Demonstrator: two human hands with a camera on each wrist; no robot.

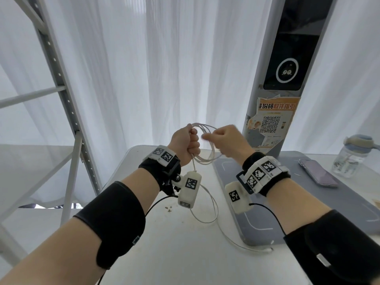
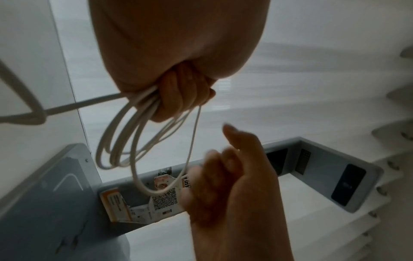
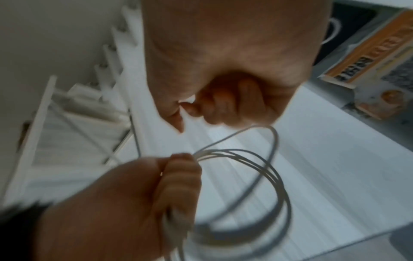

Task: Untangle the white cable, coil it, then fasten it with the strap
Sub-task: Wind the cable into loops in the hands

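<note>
The white cable is gathered into several loops above the table's far end. My left hand grips the bunch in a fist; the left wrist view shows the loops hanging from its curled fingers. Just right of the coil is my right hand, blurred and with its fingers curled. In the right wrist view I see no strand inside those fingers, and the widest loop passes just below them. A loose tail drops from the left fist to the table and ends at a plug. No strap is in sight.
The white table carries a grey mat on the right with a phone on it, and a water bottle beyond. A grey pillar with a poster stands behind the hands. A metal shelf frame is at the left.
</note>
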